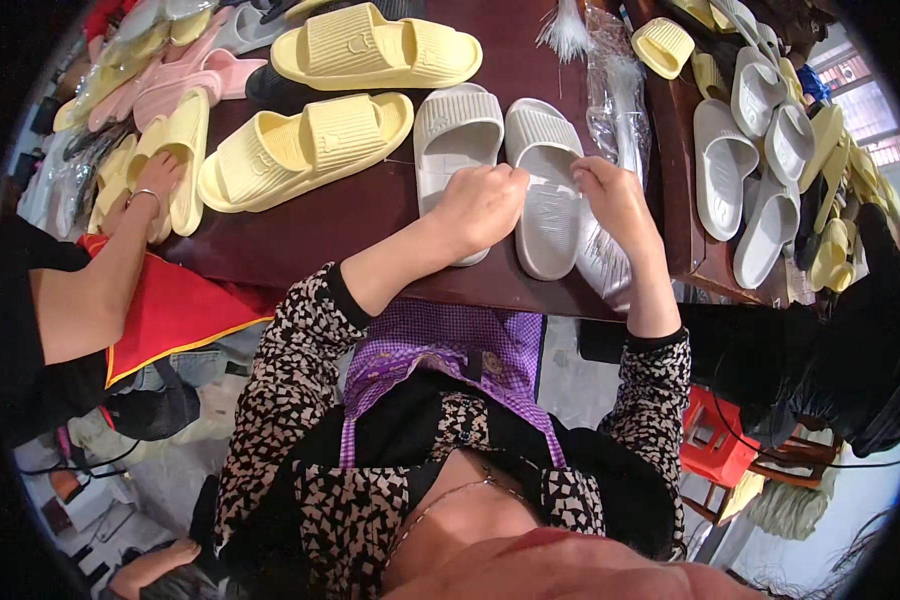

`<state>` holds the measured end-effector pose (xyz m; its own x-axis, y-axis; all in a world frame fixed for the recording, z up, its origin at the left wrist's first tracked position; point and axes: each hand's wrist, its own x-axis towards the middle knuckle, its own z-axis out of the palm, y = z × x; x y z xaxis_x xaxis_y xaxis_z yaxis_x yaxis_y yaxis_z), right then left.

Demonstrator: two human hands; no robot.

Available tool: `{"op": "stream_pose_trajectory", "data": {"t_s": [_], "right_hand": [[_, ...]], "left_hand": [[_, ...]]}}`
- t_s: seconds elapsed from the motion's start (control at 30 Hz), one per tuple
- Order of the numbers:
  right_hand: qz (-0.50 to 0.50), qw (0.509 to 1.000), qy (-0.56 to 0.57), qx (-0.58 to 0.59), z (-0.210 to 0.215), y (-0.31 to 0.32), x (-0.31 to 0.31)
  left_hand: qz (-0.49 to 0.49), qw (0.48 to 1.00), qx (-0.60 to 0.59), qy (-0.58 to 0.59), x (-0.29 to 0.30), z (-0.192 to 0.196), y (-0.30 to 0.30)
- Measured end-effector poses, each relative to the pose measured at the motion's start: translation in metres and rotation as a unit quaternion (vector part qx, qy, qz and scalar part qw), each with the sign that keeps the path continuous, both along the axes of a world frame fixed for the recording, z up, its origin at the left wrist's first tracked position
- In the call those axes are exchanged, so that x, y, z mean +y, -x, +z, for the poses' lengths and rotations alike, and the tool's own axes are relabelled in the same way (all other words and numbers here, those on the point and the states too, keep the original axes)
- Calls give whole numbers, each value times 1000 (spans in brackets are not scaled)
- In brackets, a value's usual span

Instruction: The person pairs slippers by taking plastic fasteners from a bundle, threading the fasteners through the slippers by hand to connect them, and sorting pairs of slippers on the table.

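A pair of grey slide slippers lies side by side in front of me, the left slipper (458,130) and the right slipper (548,210), ribbed straps at the far end. My left hand (480,208) is closed above the pair, its fingertips pinched near the gap between them. At the inner edge of the right slipper's far side, my right hand (615,195) is pinched too, its thumb against the fingers. What either pinch holds is too small to make out. Two yellow slippers, a nearer one (290,155) and a farther one (370,50), lie to the left.
Right of the grey pair lies a clear plastic bag (618,95) with white thin strands; another white tuft (565,35) is farther back. Grey slippers (722,165) pile up at the right. At left, a co-worker's hand (160,180) touches yellow slippers. Pink slippers (195,80) lie beyond.
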<state>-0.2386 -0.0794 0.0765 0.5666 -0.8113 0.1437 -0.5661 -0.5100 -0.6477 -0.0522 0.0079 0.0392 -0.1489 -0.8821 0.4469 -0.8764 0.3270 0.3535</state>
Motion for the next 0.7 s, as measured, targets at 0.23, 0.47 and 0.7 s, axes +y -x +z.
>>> {"op": "stream_pose_trajectory", "data": {"t_s": [0.23,0.47,0.7], "right_hand": [[33,997,68,22,-4,4,-1],[45,996,64,40,-6,2,1],[101,988,91,67,-20,-3,14]], "left_hand": [[15,1000,-5,-11,10,3,4],[1,1000,-8,-18,13,-3,12],[-25,999,-12,-33,20,-4,23]]}}
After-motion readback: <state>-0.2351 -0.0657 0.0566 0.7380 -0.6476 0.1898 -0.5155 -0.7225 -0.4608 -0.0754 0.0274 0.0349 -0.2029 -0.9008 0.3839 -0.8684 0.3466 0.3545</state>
